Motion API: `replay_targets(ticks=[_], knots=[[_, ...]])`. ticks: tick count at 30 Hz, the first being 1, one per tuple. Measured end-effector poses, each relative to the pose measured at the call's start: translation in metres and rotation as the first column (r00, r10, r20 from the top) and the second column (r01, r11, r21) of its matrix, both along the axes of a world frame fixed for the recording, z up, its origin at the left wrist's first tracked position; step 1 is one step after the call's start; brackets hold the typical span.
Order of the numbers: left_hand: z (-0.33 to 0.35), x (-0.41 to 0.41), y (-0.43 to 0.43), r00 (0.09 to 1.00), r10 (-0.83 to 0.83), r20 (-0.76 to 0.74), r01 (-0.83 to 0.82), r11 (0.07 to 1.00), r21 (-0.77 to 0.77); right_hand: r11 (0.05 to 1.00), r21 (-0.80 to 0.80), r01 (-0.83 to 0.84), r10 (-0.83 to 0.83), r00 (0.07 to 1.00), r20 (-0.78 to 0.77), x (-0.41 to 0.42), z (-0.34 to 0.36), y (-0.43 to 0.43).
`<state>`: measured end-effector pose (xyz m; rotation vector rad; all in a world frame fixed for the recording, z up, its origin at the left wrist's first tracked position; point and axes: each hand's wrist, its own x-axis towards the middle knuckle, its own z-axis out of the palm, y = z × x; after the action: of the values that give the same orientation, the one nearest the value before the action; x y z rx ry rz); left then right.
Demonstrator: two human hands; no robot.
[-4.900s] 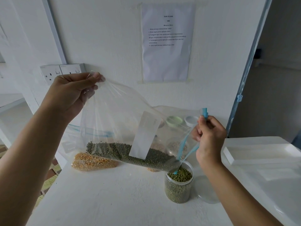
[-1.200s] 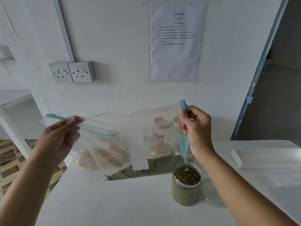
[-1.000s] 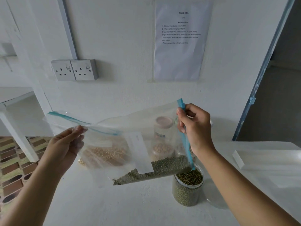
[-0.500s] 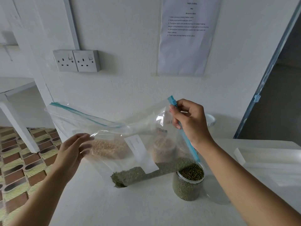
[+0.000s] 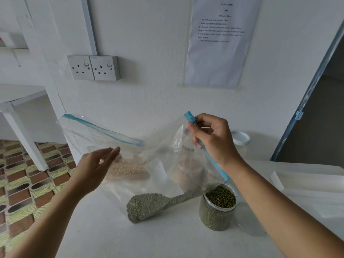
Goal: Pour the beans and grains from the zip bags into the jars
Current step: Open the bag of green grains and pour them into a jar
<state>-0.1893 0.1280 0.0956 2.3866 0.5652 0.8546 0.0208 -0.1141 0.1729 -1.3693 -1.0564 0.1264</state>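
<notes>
Right hand point(image 5: 212, 140) pinches zip bag point(image 5: 158, 146) by blue zip, 1 o'clock corner. Left hand point(image 5: 95, 168): fingers straight, at bag's 9 o'clock, contact unclear. Mung beans point(image 5: 147, 205) pooled in bag's bottom, 9 o'clock of open jar point(image 5: 216, 211)

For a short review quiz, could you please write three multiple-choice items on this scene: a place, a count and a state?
1. Where do the green beans in the zip bag lie?
A. in its low corner, left of the jar
B. up at the blue zip
C. on the floor

2. How many wall sockets show?
A. one
B. two
C. four

3. How is the left hand?
A. gripping the jar
B. pinching the zip
C. open, fingers straight, holding nothing

Answers: 1 A, they pool in the sagging corner beside the jar; 2 B, two sockets sit side by side; 3 C, only the right hand pinches the bag's zip end.
</notes>
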Motion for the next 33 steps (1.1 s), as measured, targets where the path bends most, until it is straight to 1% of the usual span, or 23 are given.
replay_targets(ticks=[2,5,8,10,15,19,22,28,31,33], knots=[[0.017,0.008,-0.011,0.994,-0.102,0.031,0.100,0.994,0.047,1.000,-0.004,-0.003,0.003,1.000,0.007,0.000,0.000,0.001],[0.046,0.029,-0.035,0.967,-0.236,0.093,0.233,0.971,0.051,1.000,-0.011,-0.004,0.004,1.000,0.013,-0.001,0.001,0.003],[0.076,0.054,-0.059,0.928,-0.337,0.158,0.333,0.941,0.049,1.000,-0.009,-0.005,0.005,1.000,0.012,-0.003,0.004,0.004],[0.095,0.070,-0.072,0.909,-0.381,0.170,0.374,0.924,0.073,1.000,-0.013,-0.005,0.006,1.000,0.005,-0.005,0.006,0.003],[0.121,0.096,-0.090,0.906,-0.411,0.106,0.381,0.898,0.222,0.998,-0.057,0.014,-0.011,0.998,0.062,-0.005,0.012,-0.004],[0.123,0.102,-0.094,0.900,-0.424,0.103,0.382,0.880,0.282,0.994,-0.104,0.035,-0.023,0.993,0.112,0.000,0.012,-0.012],[0.122,0.103,-0.097,0.895,-0.429,0.119,0.381,0.876,0.295,0.986,-0.164,0.038,-0.016,0.991,0.133,0.007,0.008,-0.018],[0.114,0.104,-0.103,0.885,-0.445,0.139,0.395,0.874,0.281,0.965,-0.262,-0.035,0.054,0.996,0.066,0.021,-0.009,-0.035],[0.113,0.103,-0.100,0.880,-0.428,0.206,0.375,0.892,0.252,0.951,-0.307,0.029,0.003,0.995,0.103,0.027,-0.023,-0.043],[0.113,0.102,-0.094,0.875,-0.417,0.246,0.367,0.902,0.225,0.939,-0.340,0.048,-0.022,0.996,0.081,0.031,-0.033,-0.049]])
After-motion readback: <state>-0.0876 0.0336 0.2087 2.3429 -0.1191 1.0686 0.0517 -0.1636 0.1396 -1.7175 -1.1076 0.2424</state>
